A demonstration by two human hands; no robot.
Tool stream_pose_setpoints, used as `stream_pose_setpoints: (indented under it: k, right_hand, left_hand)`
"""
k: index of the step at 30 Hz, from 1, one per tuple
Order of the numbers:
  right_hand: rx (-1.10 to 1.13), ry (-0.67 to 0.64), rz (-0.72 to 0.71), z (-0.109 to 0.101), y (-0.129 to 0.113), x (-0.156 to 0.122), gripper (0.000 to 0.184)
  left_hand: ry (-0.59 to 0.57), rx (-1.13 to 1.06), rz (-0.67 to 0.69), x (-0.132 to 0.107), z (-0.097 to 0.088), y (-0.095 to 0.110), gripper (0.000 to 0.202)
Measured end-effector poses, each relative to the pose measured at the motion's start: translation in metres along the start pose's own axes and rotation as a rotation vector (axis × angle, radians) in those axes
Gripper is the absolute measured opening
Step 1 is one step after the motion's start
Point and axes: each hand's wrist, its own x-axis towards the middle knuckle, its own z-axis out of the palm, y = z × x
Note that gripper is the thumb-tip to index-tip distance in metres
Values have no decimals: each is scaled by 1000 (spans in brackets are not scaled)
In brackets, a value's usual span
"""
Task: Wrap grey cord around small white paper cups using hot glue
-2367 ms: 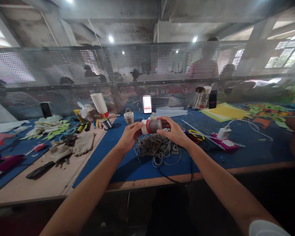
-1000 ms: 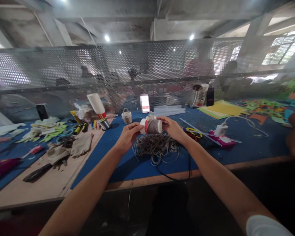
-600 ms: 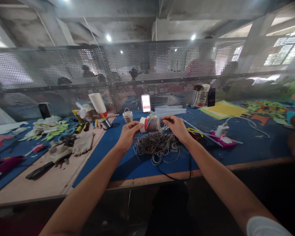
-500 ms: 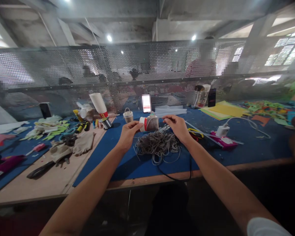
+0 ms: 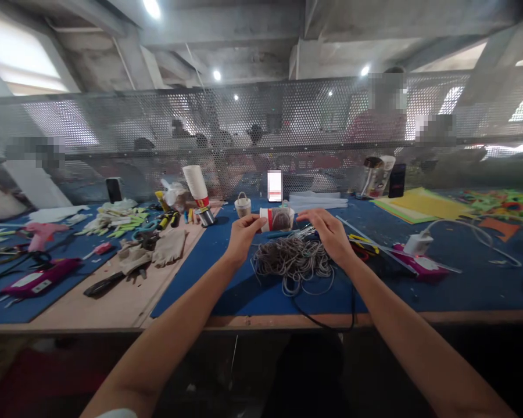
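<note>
The left hand (image 5: 244, 235) pinches a cylindrical white-and-red paper cup (image 5: 265, 220) above the blue table (image 5: 226, 294), inward of its front edge. Grey cord (image 5: 282, 219) wraps one end; the other remains bare. The right hand's (image 5: 331, 233) grip is unclear.

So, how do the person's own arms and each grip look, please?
The left grip and right grip are bare hands, no glove, ring or watch discernible. The left arm is bare up to a whitish sleeve edge; the right arm is bare as far as visible.
</note>
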Motion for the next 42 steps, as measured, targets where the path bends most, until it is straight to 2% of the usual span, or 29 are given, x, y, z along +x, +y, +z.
stream_pose_setpoints:
  k: [3,7,11,15,22,26,28,35,42]
  right_hand:
    - [-142,77,-28,-3,4,-2,35]
    - [-341,91,50,-14,17,-17,33]
    - [-538,78,175,-32,28,-39,29]
    - [-743,103,375,-54,34,-58,27]
    - [-854,75,585,-76,42,-75,30]
    - [-863,57,655,-78,43,-75,30]
    - [-859,7,673,-77,44,-74,30]
    - [-871,-54,672,-74,43,-62,35]
    - [-922,-331,716,-64,41,-35,58]
  left_hand:
    - [-26,-1,-12,-2,3,-1,27]
    - [-90,-46,-43,-6,9,0,28]
    - [-115,-68,-73,-9,14,3,27]
    - [-104,-61,-82,-10,16,4,25]
    - [-80,-72,-81,-8,14,3,28]
    - [-45,-99,-85,-6,13,3,27]
    - [-30,-124,-99,-6,13,4,27]
    - [-27,-196,-140,-6,14,7,29]
    - [-82,-208,-148,-7,13,3,29]
